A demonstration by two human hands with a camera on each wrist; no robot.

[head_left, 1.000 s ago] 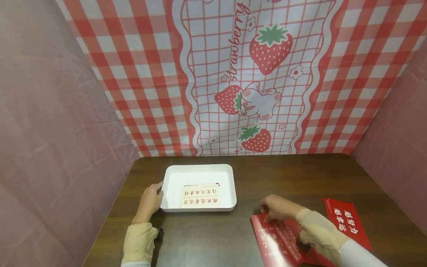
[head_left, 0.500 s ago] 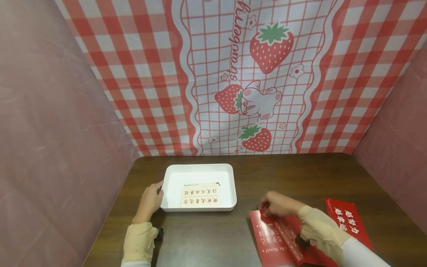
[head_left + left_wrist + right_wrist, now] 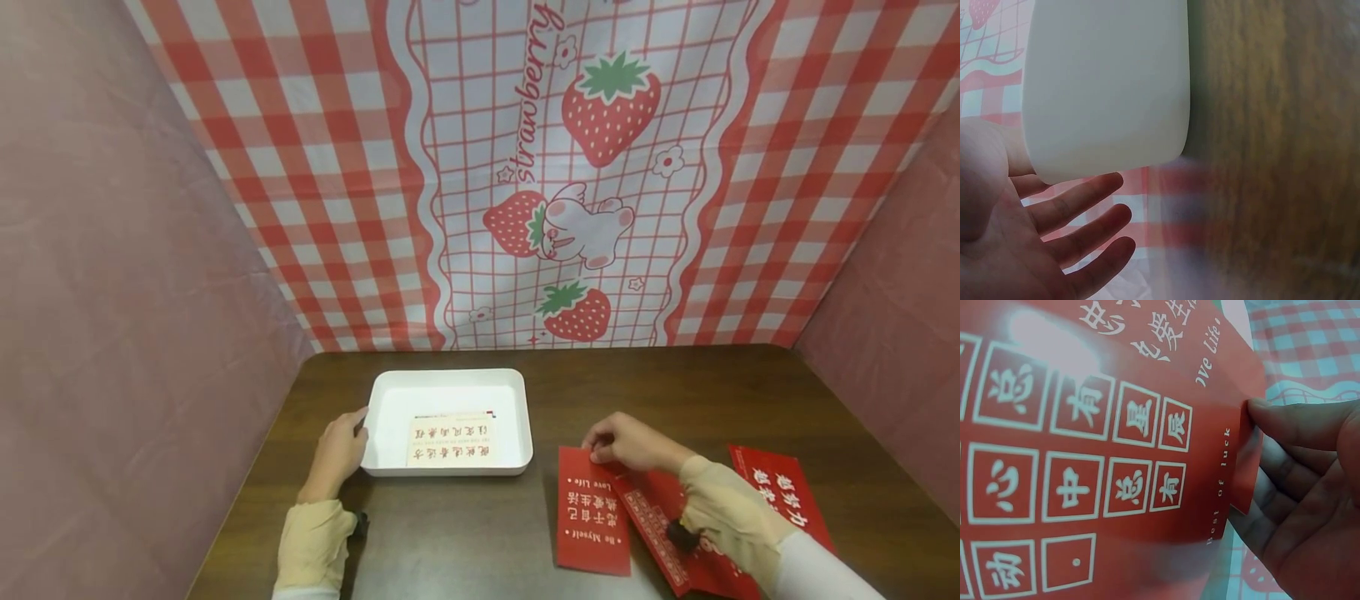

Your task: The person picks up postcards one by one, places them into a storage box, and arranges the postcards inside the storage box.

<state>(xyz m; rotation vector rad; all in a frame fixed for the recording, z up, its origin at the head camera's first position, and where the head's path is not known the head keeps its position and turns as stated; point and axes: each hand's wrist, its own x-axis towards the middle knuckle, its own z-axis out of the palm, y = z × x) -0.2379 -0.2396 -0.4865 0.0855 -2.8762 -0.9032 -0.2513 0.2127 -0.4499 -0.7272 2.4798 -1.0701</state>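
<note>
A white tray [image 3: 448, 374] stands on the dark wooden table [image 3: 465, 533] with a cream card [image 3: 450, 440] lying in it. My left hand [image 3: 339, 450] rests open against the tray's left wall. In the left wrist view its fingers [image 3: 1079, 212] lie straight beside the tray [image 3: 1107, 87]. My right hand [image 3: 626, 442] pinches the top right corner of a red envelope [image 3: 592, 512] that lies flat, right of the tray. The right wrist view shows my thumb [image 3: 1297, 422] on a red paper edge. There the red envelope [image 3: 1210, 337] lies beside a grid-printed one [image 3: 1085, 475].
Under my right wrist lies the grid-printed red envelope [image 3: 660, 525]. Another red envelope [image 3: 780, 492] lies further right. A strawberry-print cloth [image 3: 570, 167] hangs behind the table, with pink walls on both sides. The table's front edge is near my forearms.
My right hand has drawn one red envelope leftward off the others and turned it upright. It now lies apart beside them. The left hand and tray have not moved.
</note>
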